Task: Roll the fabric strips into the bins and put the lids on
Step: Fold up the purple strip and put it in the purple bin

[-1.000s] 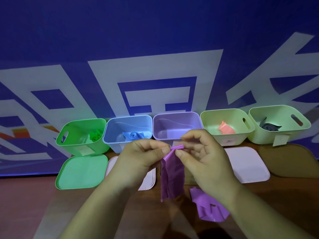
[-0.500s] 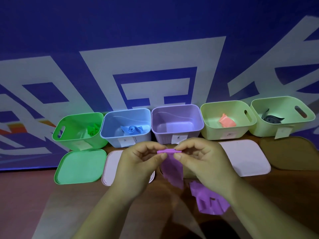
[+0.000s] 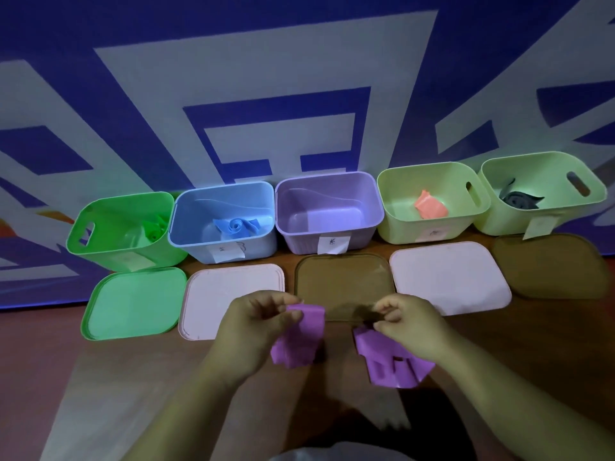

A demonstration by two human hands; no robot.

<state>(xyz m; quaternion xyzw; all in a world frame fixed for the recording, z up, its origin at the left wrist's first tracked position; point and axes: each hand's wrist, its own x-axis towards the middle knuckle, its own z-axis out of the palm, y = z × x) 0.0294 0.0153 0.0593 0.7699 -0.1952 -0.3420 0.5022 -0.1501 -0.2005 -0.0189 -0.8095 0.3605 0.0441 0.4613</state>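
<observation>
My left hand (image 3: 263, 324) pinches the top of a purple fabric strip (image 3: 299, 341) that hangs down to the table. My right hand (image 3: 409, 324) has curled fingers at the top edge of a second crumpled purple piece (image 3: 396, 364) lying on the table; whether it grips that piece is unclear. Behind the hands stands a purple bin (image 3: 327, 234) with nothing inside. A brown lid (image 3: 342, 277) lies flat in front of it.
A row of bins holds strips: green bin (image 3: 100, 241), blue bin (image 3: 199, 241), light green bin (image 3: 399, 227) with an orange roll, another light green bin (image 3: 499, 224) with a dark roll. Green lid (image 3: 133, 302), pink lids (image 3: 226, 291) (image 3: 449, 277) and brown lid (image 3: 549, 264) lie in front.
My right hand let go of the hanging strip and moved right, down to the second purple piece. My left hand kept the strip and lowered it toward the table.
</observation>
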